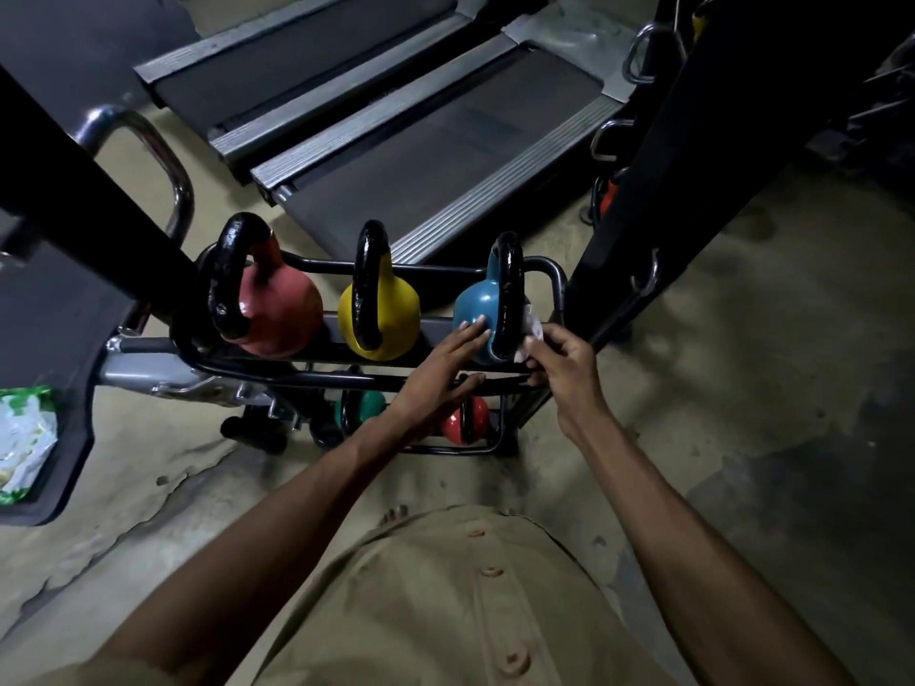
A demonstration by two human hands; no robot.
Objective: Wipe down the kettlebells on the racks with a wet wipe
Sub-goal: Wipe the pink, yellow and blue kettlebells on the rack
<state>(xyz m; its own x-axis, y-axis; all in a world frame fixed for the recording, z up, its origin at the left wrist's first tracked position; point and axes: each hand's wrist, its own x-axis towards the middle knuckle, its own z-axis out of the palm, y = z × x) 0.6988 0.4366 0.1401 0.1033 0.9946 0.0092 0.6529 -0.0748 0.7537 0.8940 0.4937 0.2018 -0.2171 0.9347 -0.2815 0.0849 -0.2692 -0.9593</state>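
Note:
Three kettlebells with black handles stand on the top shelf of a black rack (pixel 554 274): a red one (pixel 282 309) at left, a yellow one (pixel 391 304) in the middle, a blue one (pixel 478 299) at right. My left hand (pixel 440 373) rests flat with fingers spread against the blue kettlebell's front. My right hand (pixel 559 358) pinches a white wet wipe (pixel 532 329) against the right side of the blue kettlebell's handle. On the lower shelf sit a green kettlebell (pixel 364 406) and a small red kettlebell (pixel 468 423), partly hidden by my left arm.
Two treadmills (pixel 445 136) lie behind the rack. A black machine frame (pixel 74 190) with a chrome handle stands at left, and a green and white wipes pack (pixel 22 438) lies on its base. A dark upright post (pixel 643 165) stands right of the rack. The floor is worn concrete.

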